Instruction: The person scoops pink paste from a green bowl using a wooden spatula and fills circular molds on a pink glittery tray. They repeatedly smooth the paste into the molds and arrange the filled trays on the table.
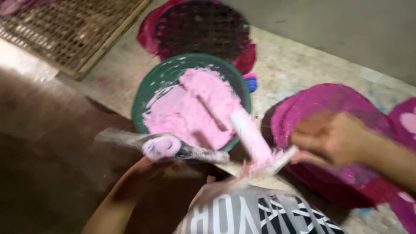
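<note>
Head view, motion-blurred. Right hand (pixel 330 139) is curled shut, pinching the end of a pale pink-smeared stick or paddle (pixel 284 157); the far end of that tool is coated in pink paste and angles up-left from the grip toward the bowl. Left hand (pixel 145 167) sits low centre, fingers wrapped around a crumpled clear plastic bag or sheet (pixel 130 139) smeared with pink; exact finger spread too blurred to tell, but it is closed on the plastic.

Round green plastic bowl (pixel 149 84), up and left of the right-hand grip and just above the left-hand grip, holds a thick mound of pale pink paste (pixel 190 110). A thin brownish stick (pixel 212 113) lies across the paste.

Beyond the bowl, farther from both grips: a round dark mesh sieve with magenta rim (pixel 147 32) lying on the speckled floor (pixel 294 60). A small blue and pink cap-like object (pixel 251 81) sits just right of the bowl rim. Under and behind the right hand: a round magenta-stained tray or basin (pixel 303 104). Far upper left: a wooden-framed wire mesh screen (pixel 73 30). Bottom centre, a grey and black printed garment (pixel 260 212).
</note>
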